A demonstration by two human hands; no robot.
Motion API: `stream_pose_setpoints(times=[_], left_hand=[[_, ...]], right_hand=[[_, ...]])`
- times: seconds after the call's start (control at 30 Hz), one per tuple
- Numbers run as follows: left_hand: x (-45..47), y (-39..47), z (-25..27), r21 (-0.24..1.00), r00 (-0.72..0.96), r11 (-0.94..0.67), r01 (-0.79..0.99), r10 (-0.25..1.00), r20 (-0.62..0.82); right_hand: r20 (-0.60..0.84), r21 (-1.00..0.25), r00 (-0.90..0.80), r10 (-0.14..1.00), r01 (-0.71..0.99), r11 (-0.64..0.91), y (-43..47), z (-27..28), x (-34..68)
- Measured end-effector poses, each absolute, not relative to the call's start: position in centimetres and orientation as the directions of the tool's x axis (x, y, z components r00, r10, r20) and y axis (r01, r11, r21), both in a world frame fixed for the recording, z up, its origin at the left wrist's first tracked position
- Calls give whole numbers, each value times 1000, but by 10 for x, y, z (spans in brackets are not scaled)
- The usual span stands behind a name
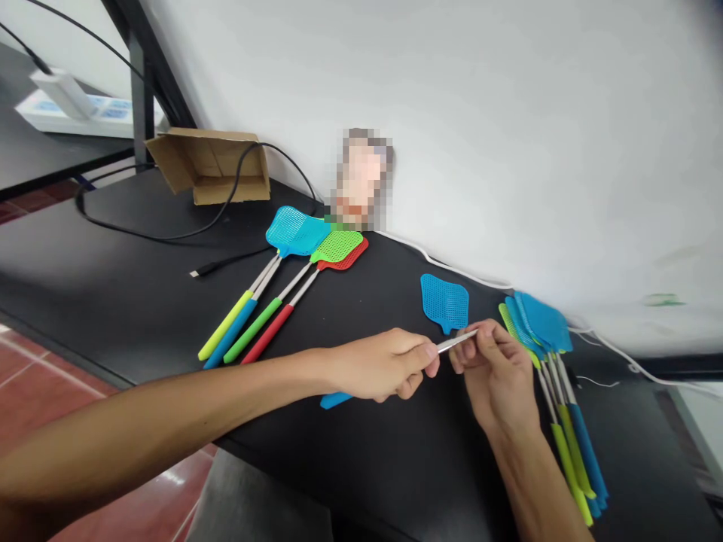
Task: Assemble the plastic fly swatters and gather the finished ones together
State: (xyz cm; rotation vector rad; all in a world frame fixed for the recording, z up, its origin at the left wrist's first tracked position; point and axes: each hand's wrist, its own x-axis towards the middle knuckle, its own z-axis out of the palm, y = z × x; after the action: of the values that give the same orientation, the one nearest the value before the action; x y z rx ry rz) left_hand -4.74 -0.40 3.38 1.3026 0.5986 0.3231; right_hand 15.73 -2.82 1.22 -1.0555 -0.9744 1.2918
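My left hand is closed around a fly swatter handle; its blue grip end sticks out below the wrist. The handle's thin metal rod runs to the right, and my right hand pinches it at the tip. Just beyond the rod, a loose blue swatter head lies flat on the black table, its short neck pointing at the rod. Close to my right hand is a pile of fly swatters with blue and yellow-green heads.
More fly swatters with blue, green and red heads lie to the left. Behind them are an open cardboard box and a black cable. A blurred-out object leans on the white wall. A white cable follows the wall.
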Motion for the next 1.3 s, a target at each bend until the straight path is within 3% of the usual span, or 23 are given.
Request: stream_pose_setpoints(times=[0.2, 0.3, 0.53, 1.07, 1.3], left_hand=[[-48, -7, 37, 952, 850, 269, 146, 459, -260], [-49, -6, 38, 957, 861, 239, 162, 439, -256], [-52, -4, 37, 969, 881, 215, 121, 427, -204], [-52, -5, 38, 973, 841, 115, 202, 489, -232], [-49, -4, 38, 978, 814, 113, 174, 542, -207]], right_hand=[[46, -950, 400, 915, -266, 164, -11, 21, 213], [70, -948, 469, 880, -242, 205, -8, 26, 233], [110, -940, 498, 860, -228, 252, -11, 28, 238], [32, -940, 491, 871, -282, 194, -8, 15, 222], [11, -965, 339, 941, -244, 99, -21, 17, 175]])
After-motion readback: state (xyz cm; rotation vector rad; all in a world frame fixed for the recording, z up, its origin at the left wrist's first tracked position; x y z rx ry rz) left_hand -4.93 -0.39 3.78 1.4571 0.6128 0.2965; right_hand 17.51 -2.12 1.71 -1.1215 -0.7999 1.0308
